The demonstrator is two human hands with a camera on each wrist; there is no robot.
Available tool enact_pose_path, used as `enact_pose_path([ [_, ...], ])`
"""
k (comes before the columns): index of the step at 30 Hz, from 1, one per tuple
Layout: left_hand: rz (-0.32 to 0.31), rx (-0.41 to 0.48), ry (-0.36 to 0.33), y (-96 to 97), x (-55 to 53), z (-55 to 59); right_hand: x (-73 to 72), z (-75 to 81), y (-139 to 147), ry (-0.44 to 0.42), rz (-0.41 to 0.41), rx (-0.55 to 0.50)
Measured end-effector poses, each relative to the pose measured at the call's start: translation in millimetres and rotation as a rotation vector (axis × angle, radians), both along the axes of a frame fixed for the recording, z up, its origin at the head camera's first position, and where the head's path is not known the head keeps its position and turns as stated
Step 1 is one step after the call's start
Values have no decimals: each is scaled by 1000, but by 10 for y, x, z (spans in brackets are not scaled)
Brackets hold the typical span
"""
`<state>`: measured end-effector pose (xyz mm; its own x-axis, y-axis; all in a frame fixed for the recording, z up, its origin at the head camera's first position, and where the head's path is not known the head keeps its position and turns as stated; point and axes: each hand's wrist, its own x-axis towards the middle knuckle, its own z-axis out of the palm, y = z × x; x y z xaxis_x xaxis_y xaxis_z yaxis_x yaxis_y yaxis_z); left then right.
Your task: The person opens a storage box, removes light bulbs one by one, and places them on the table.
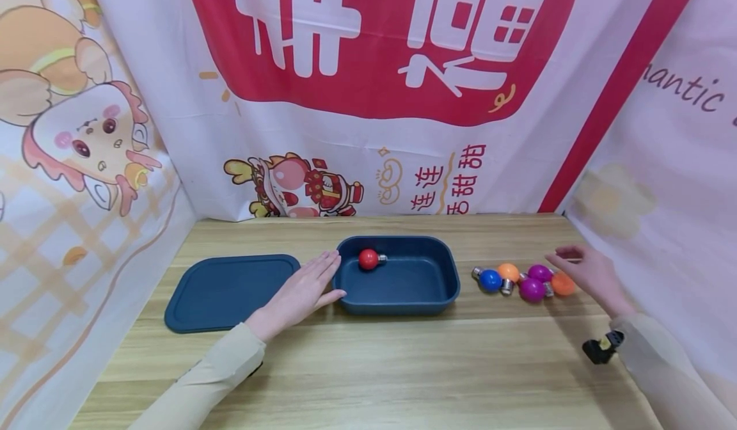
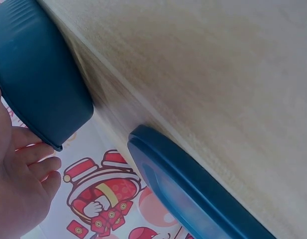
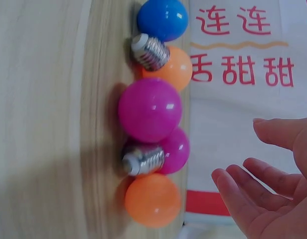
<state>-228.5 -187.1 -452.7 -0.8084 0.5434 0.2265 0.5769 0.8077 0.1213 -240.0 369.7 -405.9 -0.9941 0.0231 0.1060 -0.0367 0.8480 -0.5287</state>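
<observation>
My left hand rests with straight fingers against the left rim of a dark blue rectangular container. Inside that container, near its back left corner, lies a red light bulb. Over at the right, my right hand hovers by a cluster of light bulbs, its fingers loosely bent and nothing between them. The cluster holds a blue bulb, an orange bulb, two purple bulbs and another orange bulb closest to the right hand. Their metal screw bases point various ways.
A flat dark blue lid lies on the wooden table left of the container, partly behind the left hand. Printed cloth hangs along the table's back edge and both sides.
</observation>
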Motion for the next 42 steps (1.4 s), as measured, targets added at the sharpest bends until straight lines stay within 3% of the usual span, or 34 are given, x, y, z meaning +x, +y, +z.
enact_pose_path([
  [31,12,11,-35,-1,13,18,-196,291,-1162,-39,226,5],
  [38,20,3,-39,-8,15,15,-297,292,-1425,22,284,-7],
  [42,24,-2,-49,-7,20,20,-339,308,-1597,5,316,-35],
])
